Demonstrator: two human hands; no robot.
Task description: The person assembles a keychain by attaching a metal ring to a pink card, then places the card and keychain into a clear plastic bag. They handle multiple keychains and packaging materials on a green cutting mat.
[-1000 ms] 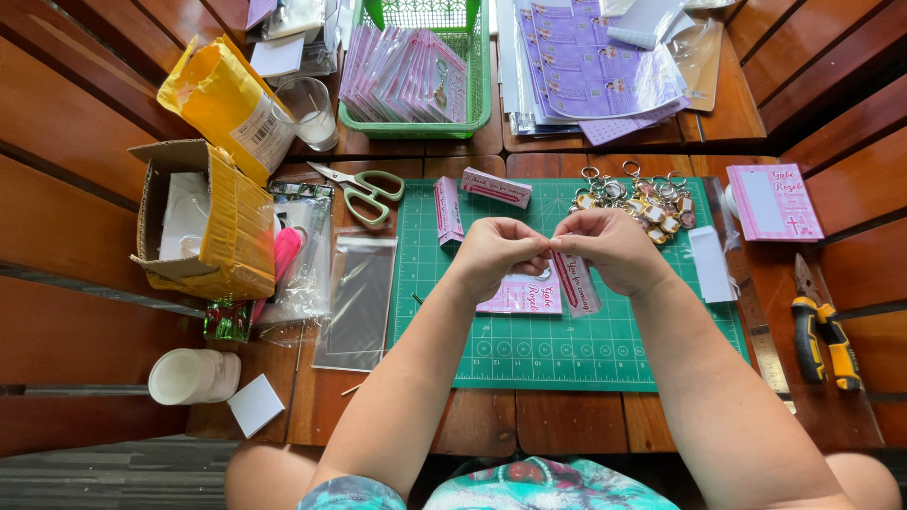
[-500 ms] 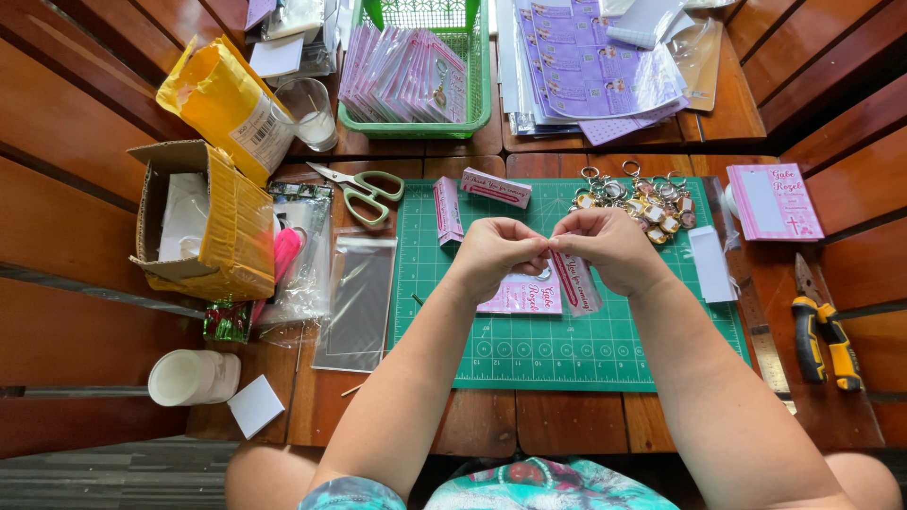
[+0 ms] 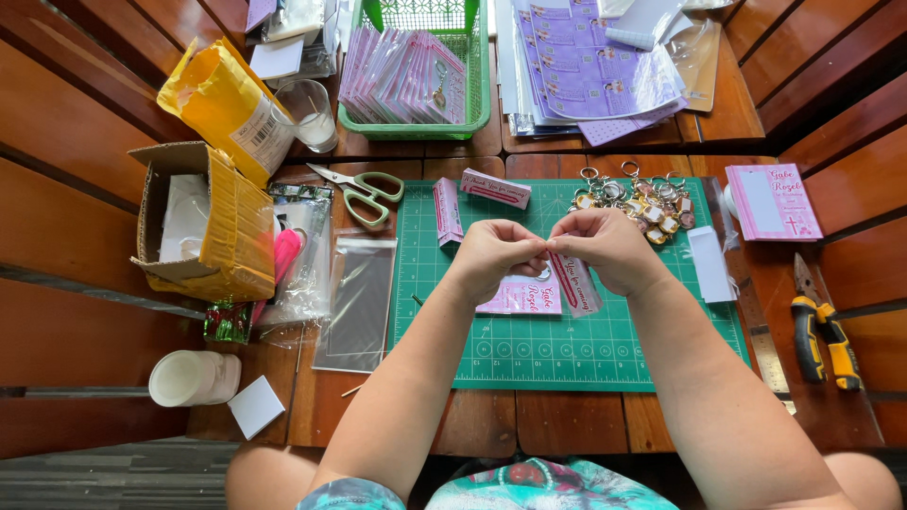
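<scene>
Nothing has moved: both hands, left (image 3: 493, 257) and right (image 3: 605, 247), pinch a pink strip (image 3: 573, 283) hanging lengthwise toward the person.

Green-handled scissors (image 3: 364, 192) lie beside a torn yellow cardboard box (image 3: 203, 225). A green plastic basket (image 3: 482, 76) of pink cards sits behind. Yellow-handled pliers (image 3: 824, 331) rest far right.

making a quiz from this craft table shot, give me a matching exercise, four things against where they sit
Things:
1. scissors
2. pliers
3. green basket
4. white cup

Places:
A. far right, on the wood beside the cutting mat
B. near left, below the cardboard box
C. just off the mat's top left corner
D. far side, above the mat, holding pink cards

Pairs: 1-C, 2-A, 3-D, 4-B
</scene>
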